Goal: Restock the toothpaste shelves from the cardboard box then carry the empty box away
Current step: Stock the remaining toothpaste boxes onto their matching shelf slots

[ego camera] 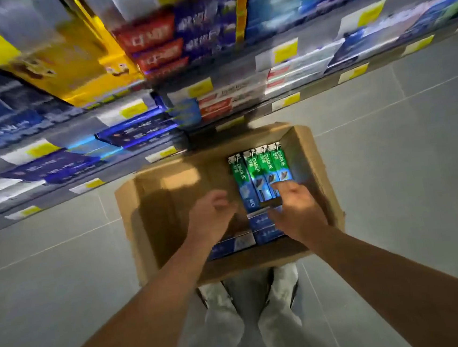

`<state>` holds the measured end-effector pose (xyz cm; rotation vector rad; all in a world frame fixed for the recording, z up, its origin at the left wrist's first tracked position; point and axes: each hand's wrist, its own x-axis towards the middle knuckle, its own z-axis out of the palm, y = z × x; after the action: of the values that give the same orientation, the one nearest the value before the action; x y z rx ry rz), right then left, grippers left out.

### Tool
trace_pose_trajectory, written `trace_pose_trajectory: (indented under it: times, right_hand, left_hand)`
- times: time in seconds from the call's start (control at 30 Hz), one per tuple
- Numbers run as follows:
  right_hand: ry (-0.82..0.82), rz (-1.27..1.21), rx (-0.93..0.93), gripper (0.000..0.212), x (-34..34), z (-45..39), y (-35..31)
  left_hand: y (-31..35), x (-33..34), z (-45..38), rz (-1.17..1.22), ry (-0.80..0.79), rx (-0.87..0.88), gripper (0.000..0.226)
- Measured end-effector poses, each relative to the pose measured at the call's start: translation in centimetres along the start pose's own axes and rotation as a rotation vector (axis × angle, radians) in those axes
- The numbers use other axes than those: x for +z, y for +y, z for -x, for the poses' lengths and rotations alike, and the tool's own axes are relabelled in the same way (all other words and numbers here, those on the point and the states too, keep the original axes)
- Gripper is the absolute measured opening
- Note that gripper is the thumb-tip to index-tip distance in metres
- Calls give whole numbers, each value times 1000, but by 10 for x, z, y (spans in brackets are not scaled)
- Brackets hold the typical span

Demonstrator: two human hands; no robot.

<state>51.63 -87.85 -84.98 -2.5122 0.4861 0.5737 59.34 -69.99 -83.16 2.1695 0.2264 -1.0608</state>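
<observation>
Both hands reach down into the open cardboard box (153, 208) on the floor. The left hand (210, 213) hovers over the bare middle of the box, fingers loosely curled and partly open, holding nothing. The right hand (295, 209) is spread over the near ends of the green toothpaste cartons (261, 170), its forefinger touching one of them; whether it has closed a grip on any carton cannot be told. Those cartons, four of them side by side at the far right of the box, are long and narrow, bright green at the far end with white "DARLIE" lettering, shading to blue toward the near end. Nearer, under and between the hands, lie blue and white cartons (237, 244) along the near wall. The left half of the box shows bare brown cardboard, and its flaps stand open. The box sits on the grey tiled floor (388, 158), just in front of the person's pale trousers and white shoes (284, 277). Beyond it, on the far left, rise the shelves (132, 112), stacked with blurred blue, red and yellow toothpaste packs and edged with yellow price tags (200, 88).
</observation>
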Motion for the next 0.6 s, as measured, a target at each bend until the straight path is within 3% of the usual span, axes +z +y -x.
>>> trace_pose_trajectory:
  times: [0.17,0.4,0.6]
  right_hand:
    - [29,6,-12,45,98,-61,42]
    - [107,4,-55,49,178,-112,96]
    - [260,-70,-124,44,197,-133,121]
  left_hand:
    - [-56,47,-103,-56,-42,-22,38]
    - [-109,121,-206,-145,-12,10,33]
    - [-111,164,-245,-75,127,51,68]
